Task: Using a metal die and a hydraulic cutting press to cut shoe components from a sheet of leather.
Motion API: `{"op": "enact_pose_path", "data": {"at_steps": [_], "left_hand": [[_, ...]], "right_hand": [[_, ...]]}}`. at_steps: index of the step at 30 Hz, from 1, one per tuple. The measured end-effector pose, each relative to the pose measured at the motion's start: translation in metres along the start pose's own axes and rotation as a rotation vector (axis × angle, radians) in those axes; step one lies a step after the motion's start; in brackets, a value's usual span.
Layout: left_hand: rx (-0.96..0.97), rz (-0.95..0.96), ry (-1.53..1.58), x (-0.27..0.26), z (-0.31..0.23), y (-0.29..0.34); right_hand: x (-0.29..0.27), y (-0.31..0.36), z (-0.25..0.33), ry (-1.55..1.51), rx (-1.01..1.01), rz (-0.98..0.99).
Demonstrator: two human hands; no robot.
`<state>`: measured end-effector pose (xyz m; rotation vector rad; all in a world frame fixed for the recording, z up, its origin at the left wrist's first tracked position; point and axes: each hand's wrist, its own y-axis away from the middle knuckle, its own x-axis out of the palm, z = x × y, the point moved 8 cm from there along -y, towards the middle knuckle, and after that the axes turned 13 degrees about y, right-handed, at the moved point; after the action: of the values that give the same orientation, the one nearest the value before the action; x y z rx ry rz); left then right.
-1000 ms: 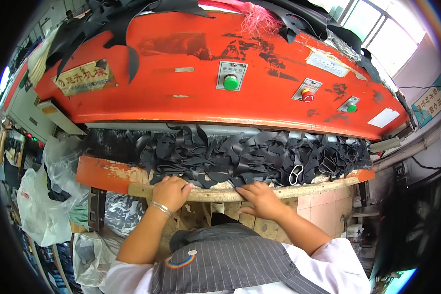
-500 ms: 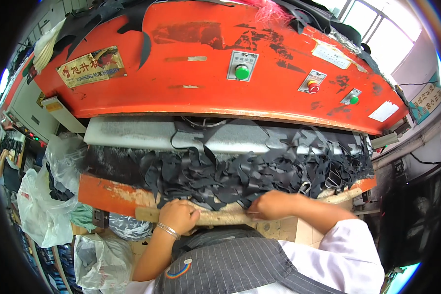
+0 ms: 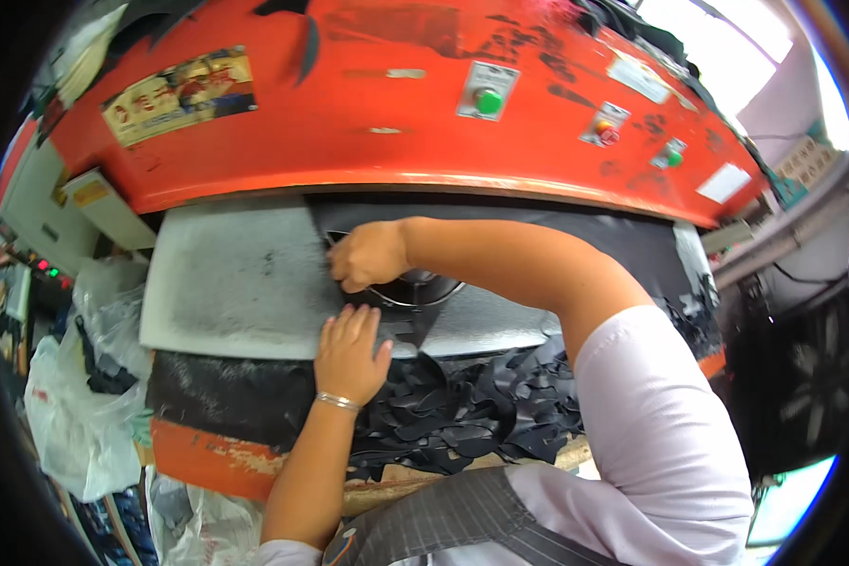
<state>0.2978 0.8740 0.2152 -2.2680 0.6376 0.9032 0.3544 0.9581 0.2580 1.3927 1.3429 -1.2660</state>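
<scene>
My right hand (image 3: 370, 257) reaches across a white cutting board (image 3: 217, 274), its fingers closed on the left end of a curved metal cutting die (image 3: 428, 302). Under the die lies black sheet material (image 3: 585, 226), which looks like leather and runs to the right beneath the machine's red front. My left hand (image 3: 351, 354) lies flat with fingers stretched out, near the board's front edge and beside narrow black strips of the sheet. My right forearm hides part of the die.
A heap of black offcuts (image 3: 481, 401) covers the ledge before the board. Above hangs the red press head (image 3: 349, 141) with a green button (image 3: 488, 102) and a red one (image 3: 607, 133). Clear plastic bags (image 3: 75, 415) stand at the left.
Both hands have left the wooden front edge and moved forward over the board. My right hand has taken hold of the die; my left has opened flat. The view has shifted forward.
</scene>
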Motion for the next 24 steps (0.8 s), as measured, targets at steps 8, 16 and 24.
{"op": "enact_pose_path", "data": {"at_steps": [8, 16, 24], "left_hand": [[-0.056, 0.078, 0.033, -0.016, 0.009, -0.042], [-0.075, -0.02, 0.236, -0.009, 0.047, -0.115], [-0.057, -0.032, 0.155, 0.02, 0.052, -0.113]], "right_hand": [[-0.147, 0.153, -0.063, 0.454, 1.128, 0.386], [-0.038, 0.315, 0.004, -0.107, 1.838, -0.041], [0.003, 0.321, 0.017, -0.135, 1.914, -0.053]]}}
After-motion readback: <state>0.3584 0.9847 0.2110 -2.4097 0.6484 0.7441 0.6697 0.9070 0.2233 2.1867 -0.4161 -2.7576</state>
